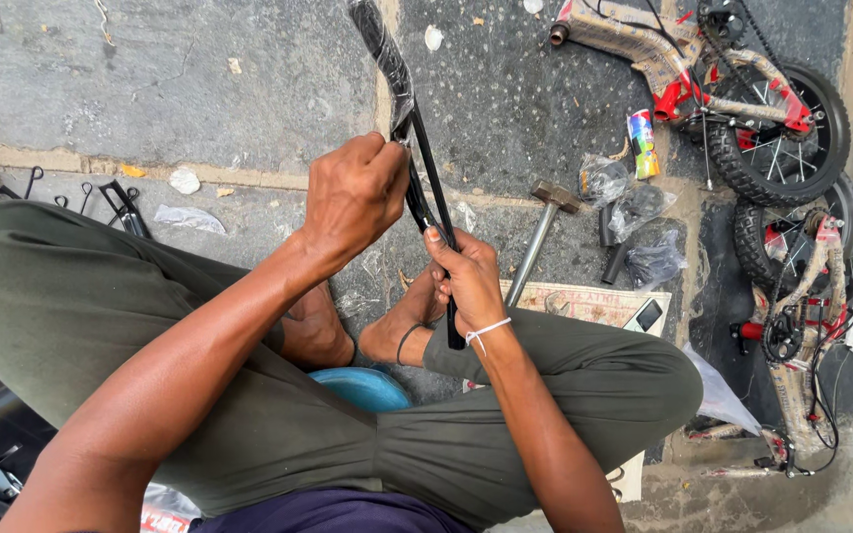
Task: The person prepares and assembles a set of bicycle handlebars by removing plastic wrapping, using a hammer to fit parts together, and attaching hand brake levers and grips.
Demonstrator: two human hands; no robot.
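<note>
1. Two hands work over a stone floor (150, 89); its far left stretch lies open, with only scraps of paper and plastic on it.
2. Small black metal parts (122, 205) lie at the left edge, just beyond the person's knee.
3. Left hand (352, 197) is clenched, knuckles up, round the black forked rod (425, 173), with the forearm reaching in from the near left.
4. Right hand (468, 279) grasps the same rod lower down, fingers wrapped and a white thread at the wrist.
5. Rod runs from the far top edge, its upper part wrapped in plastic, down to the right knee, held above the bare feet.
6. Hammer (543, 229) lies on the floor just right of the right hand.
7. Small bicycles (742, 109), frames wrapped in paper, crowd the right side, leaving little room there.
8. Rod's lower end is hidden behind the right hand and trousers; the far end is cut off.
</note>
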